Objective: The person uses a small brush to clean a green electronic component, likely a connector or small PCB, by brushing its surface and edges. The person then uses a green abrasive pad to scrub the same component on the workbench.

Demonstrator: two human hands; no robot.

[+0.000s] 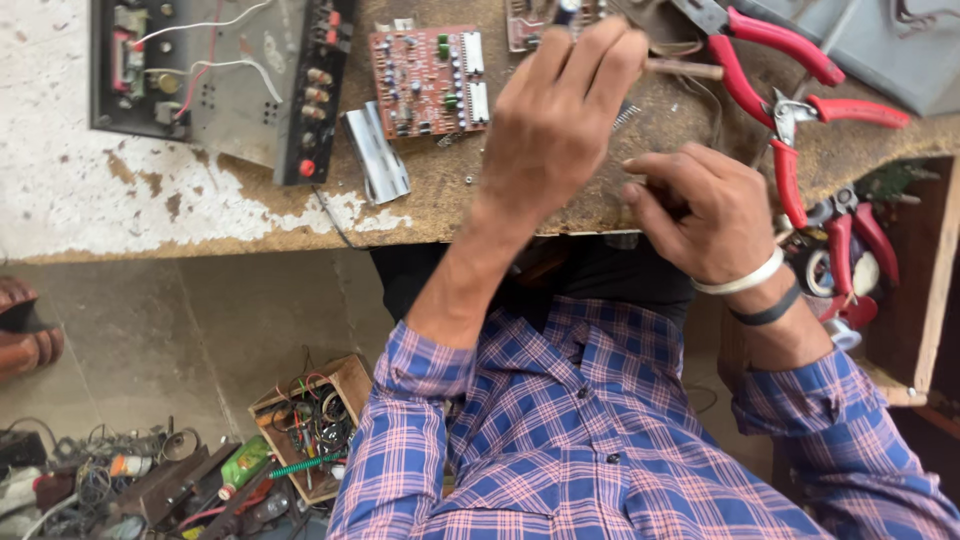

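On the worn workbench (120,215) we see a black amplifier chassis (215,80) with loose wires at the far left, a red circuit board (428,80) beside it, and a small metal bracket (377,152) near the front edge. Red-handled pliers (790,75) lie toward the right. On the floor, we find a wooden box (310,425) of tangled wires and a green bottle (243,465).

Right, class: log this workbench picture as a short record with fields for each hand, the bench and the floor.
Left hand: raised over the bench, fingers on a thin rod-like tool.
Right hand: curled beside it; contents hidden.
Bench: red circuit board, black amplifier chassis, red-handled pliers.
Floor: wooden box of wires, green bottle.
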